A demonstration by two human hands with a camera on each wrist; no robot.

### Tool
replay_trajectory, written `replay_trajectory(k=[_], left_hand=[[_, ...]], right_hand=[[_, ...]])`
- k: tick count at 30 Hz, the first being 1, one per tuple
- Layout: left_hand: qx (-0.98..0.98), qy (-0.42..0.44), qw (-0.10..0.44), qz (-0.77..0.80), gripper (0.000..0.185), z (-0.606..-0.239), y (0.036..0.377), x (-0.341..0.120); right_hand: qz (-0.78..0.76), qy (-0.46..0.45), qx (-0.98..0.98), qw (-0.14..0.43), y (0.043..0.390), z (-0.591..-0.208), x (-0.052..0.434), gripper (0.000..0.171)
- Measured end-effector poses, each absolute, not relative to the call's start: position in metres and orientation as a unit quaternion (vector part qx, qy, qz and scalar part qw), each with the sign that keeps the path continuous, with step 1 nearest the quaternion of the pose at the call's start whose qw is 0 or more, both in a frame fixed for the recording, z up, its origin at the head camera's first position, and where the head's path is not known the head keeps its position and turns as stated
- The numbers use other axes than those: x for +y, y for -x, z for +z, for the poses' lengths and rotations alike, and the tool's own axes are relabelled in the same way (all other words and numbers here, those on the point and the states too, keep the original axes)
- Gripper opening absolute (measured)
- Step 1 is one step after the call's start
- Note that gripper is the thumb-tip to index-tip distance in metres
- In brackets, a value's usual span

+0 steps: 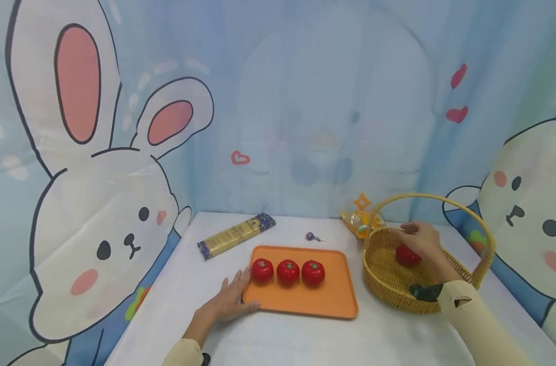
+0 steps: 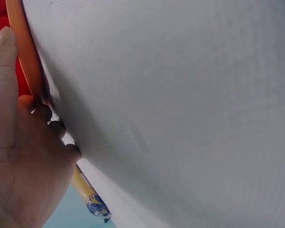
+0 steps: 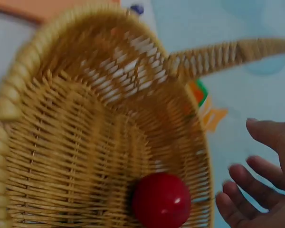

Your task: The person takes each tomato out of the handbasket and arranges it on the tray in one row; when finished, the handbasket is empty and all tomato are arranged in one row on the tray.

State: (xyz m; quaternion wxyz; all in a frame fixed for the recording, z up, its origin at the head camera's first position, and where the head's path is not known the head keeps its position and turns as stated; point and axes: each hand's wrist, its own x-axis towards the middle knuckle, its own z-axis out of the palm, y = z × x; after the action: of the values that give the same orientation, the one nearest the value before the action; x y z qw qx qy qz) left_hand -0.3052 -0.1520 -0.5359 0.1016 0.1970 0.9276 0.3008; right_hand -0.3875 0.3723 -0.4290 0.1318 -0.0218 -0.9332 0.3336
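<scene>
Beside the left edge of an orange tray [image 1: 305, 304], my left hand [image 1: 232, 300] lies with spread, fairly straight fingers, touching the rim. Its thumb [image 2: 4, 52] reaches over that rim in the left wrist view. On the tray three red tomatoes [image 1: 288, 272] sit in a row. My right hand [image 1: 421, 239] is over the wicker basket [image 1: 387, 299], under its arched handle, holding nothing. Its fingers are loosely bent and apart in the right wrist view. A single red tomato [image 3: 161, 199] lies inside the basket, below that hand.
A long yellow and blue packet [image 1: 236, 236] lies behind the tray at the left. A small lollipop [image 1: 311, 236] rests behind the tray. An orange-yellow bag [image 1: 357, 222] stands behind the basket's left side. A printed curtain [image 1: 305, 101] hangs behind the white table [image 1: 278, 340].
</scene>
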Motion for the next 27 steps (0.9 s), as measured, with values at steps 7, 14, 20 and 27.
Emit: replay_trajectory(k=[7, 14, 20, 27], left_hand=[[0.927, -0.2, 0.106, 0.298, 0.098, -0.54, 0.304, -0.149], [0.93, -0.198, 0.104, 0.291, 0.097, -0.539, 0.305, -0.149], [0.93, -0.198, 0.104, 0.293, 0.098, -0.537, 0.304, -0.148], [0.933, -0.187, 0.106, 0.29, 0.098, -0.535, 0.303, -0.151]], right_hand=[[0.318, 0.111, -0.935, 0.109, 0.395, -0.44, 0.4, 0.061], [0.353, 0.192, -0.915, 0.035, 0.392, -0.442, 0.4, 0.07], [0.389, 0.231, -0.892, -0.018, 0.39, -0.453, 0.397, 0.081], [0.401, 0.198, -0.894, -0.034, 0.401, -0.461, 0.395, 0.079]])
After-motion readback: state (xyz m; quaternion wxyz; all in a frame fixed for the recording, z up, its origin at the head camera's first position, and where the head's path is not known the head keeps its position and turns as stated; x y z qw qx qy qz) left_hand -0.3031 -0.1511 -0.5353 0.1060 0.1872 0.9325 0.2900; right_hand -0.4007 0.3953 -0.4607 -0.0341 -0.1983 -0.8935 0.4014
